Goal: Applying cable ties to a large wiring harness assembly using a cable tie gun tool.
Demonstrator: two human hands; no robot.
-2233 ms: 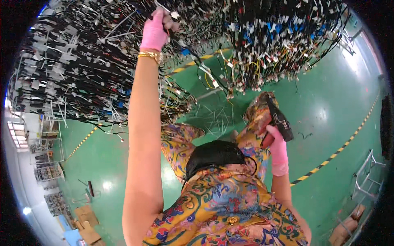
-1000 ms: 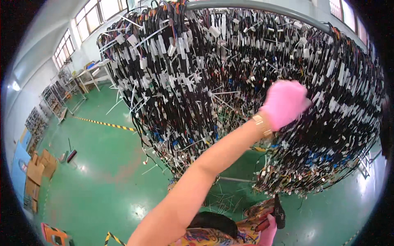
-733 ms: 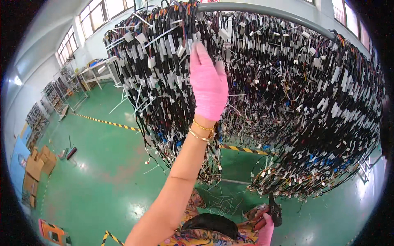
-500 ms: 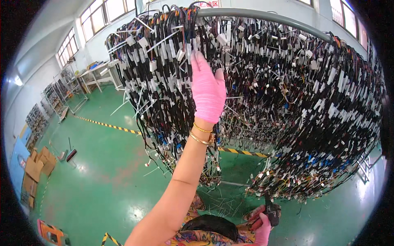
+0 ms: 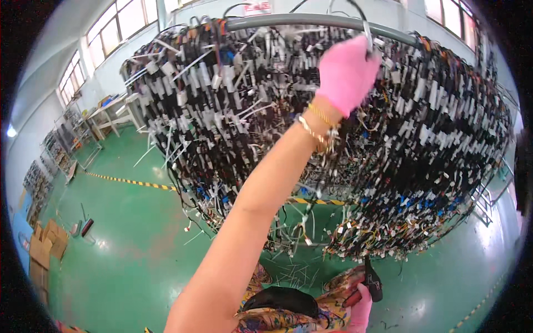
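Rows of black wire harnesses (image 5: pixel 194 111) with white sleeves and connectors hang from a curved grey rail (image 5: pixel 311 20). My left hand (image 5: pixel 345 75), in a pink glove, is raised just below the rail. Its fingers are closed around a wire harness (image 5: pixel 367 32), whose black upper end with a white sleeve arcs above the glove. Strands dangle under my wrist, though I cannot tell whether they belong to it. Low on the right, my right hand (image 5: pixel 362 312), also gloved in pink, grips a dark hand tool (image 5: pixel 373 282) with a reddish handle; its exact kind is unclear.
White offcut strips (image 5: pixel 294 275) litter the green floor beneath the rack. Yellow-black tape (image 5: pixel 130 181) crosses the floor. Cardboard boxes (image 5: pixel 53 237) stand at the left, with a long-handled dustpan (image 5: pixel 87 227) nearby. A white table (image 5: pixel 108 114) stands at the far left.
My left hand has moved right and up along the rail, from fingers lying against the hanging harnesses to closed on one. The view has shifted slightly. My right hand still holds the tool low down.
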